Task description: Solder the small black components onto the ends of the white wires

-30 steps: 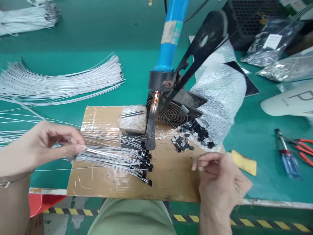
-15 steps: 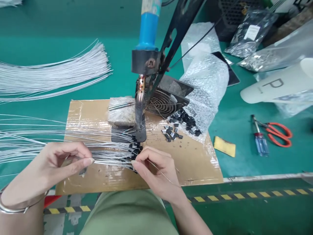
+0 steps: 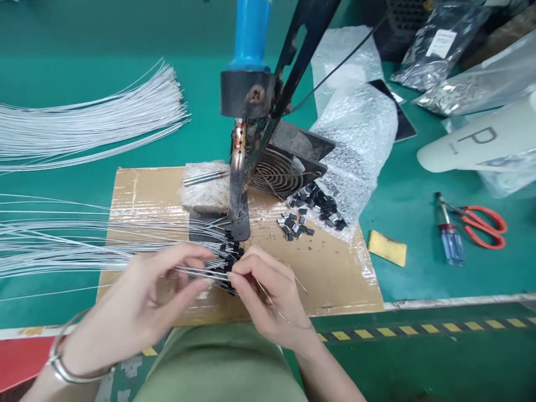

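My left hand (image 3: 167,296) is over the near strands of a bundle of white wires (image 3: 142,226). Its thumb and forefinger are apart, with a few wires passing between them. At the wires' right ends sit several small black pieces (image 3: 229,254). My right hand (image 3: 268,296) is pinched closed beside these ends, and a thin silvery strand of solder wire (image 3: 272,304) runs through its fingers. What lies right at the right fingertips is partly hidden. Above them a blue-handled soldering iron (image 3: 238,167) points down from a black bracket.
A cardboard sheet (image 3: 335,285) lies under the work. Behind it are a small fan (image 3: 278,170), a wrapped block (image 3: 205,195) and loose black pieces (image 3: 320,204) by bubble wrap (image 3: 355,139). Rightward lie a yellow sponge (image 3: 387,248), a screwdriver (image 3: 450,234) and red-handled scissors (image 3: 486,226). More wires (image 3: 92,125) lie back left.
My left hand has slid right along the wires toward my right hand, and its thumb and forefinger have parted. My right hand stays pinched in nearly the same place. The view has shifted slightly.
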Action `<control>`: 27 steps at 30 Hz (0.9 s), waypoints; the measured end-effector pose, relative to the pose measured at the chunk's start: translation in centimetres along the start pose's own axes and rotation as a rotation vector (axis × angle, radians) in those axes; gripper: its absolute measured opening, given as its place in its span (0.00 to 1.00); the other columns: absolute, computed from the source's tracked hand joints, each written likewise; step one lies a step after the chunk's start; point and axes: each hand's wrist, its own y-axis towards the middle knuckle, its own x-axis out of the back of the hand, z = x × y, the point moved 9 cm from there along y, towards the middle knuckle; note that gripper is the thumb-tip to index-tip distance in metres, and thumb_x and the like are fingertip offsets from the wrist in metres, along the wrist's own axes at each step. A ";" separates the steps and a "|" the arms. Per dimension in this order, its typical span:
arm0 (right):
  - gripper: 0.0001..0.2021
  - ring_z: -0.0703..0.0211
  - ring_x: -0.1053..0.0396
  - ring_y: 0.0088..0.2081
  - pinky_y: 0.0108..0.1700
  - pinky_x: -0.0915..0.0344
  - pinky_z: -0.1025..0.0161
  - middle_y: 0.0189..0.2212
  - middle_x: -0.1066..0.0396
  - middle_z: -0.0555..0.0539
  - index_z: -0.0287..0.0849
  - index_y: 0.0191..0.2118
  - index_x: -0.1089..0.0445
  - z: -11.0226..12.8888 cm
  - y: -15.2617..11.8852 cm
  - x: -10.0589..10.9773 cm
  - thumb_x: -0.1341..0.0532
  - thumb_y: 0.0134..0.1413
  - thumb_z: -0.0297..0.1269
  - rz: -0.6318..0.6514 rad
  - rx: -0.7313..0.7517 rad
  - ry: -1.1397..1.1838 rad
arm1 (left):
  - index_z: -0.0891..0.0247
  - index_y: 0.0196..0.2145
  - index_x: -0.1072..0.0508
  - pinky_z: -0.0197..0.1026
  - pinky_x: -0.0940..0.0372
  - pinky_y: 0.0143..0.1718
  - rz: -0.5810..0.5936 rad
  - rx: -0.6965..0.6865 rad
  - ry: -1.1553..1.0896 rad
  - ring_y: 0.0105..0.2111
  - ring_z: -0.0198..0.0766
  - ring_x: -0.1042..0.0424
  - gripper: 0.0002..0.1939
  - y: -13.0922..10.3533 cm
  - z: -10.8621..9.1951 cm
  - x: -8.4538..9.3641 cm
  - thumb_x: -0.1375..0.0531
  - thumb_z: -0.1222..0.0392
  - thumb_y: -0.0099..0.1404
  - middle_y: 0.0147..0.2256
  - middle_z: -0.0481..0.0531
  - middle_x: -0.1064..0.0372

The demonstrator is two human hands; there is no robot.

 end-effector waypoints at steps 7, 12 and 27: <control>0.08 0.65 0.39 0.30 0.32 0.42 0.65 0.30 0.37 0.53 0.43 0.35 0.32 -0.3 -0.4 0.4 0.39 0.67 0.25 -0.121 0.041 -0.015 | 0.59 0.33 0.25 0.34 0.44 0.25 0.162 0.032 -0.154 0.25 0.33 0.39 0.12 1.0 -0.6 -4.3 0.41 0.55 0.75 0.24 0.44 0.34; 0.12 0.69 0.43 0.23 0.23 0.47 0.69 0.24 0.39 0.55 0.44 0.31 0.30 -2.9 -2.0 4.0 0.37 0.70 0.30 -0.519 -0.149 0.190 | 0.61 0.32 0.25 0.32 0.41 0.29 0.029 0.181 -0.295 0.27 0.32 0.36 0.10 1.1 0.6 -3.3 0.37 0.55 0.71 0.27 0.46 0.31; 0.12 0.69 0.31 0.21 0.21 0.31 0.72 0.29 0.28 0.50 0.46 0.40 0.14 -4.4 -1.1 0.6 0.35 0.69 0.43 -0.337 -0.415 0.591 | 0.60 0.33 0.21 0.34 0.40 0.26 -0.042 0.165 -0.262 0.25 0.33 0.33 0.09 1.2 0.3 -2.6 0.34 0.53 0.69 0.27 0.48 0.25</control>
